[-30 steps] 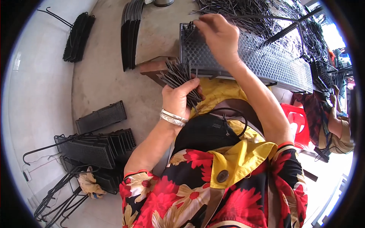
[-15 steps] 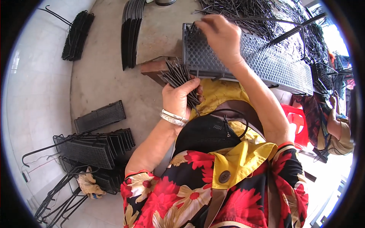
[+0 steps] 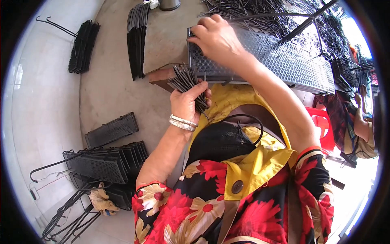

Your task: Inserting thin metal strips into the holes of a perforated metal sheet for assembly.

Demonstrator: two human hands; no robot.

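My left hand [image 3: 186, 103] is closed around a bundle of thin dark metal rods [image 3: 183, 79], their ends fanning out above the thumb. Beside it, a long dark perforated metal tray [image 3: 300, 67] stretches away to the right. Over the tray's left end is my right hand [image 3: 217, 38], its fingers bent and pinched together near the edge. Whatever those fingertips grip is hidden or too small to make out. A brown block [image 3: 161, 77] shows under the tray's left end, next to the bundle.
Loose dark rods [image 3: 260, 12] lie heaped beyond the tray. Curved black strips [image 3: 137, 44] stand stacked at the upper left. Perforated black panels [image 3: 99, 164] with long hooked bars and a tan glove [image 3: 101, 199] are at lower left. A red chair [image 3: 321, 126] and another person [image 3: 362, 126] are to the right.
My right hand has moved slightly left and down at the tray's left end. My left hand keeps hold of the rods. The whole view has shifted a little.
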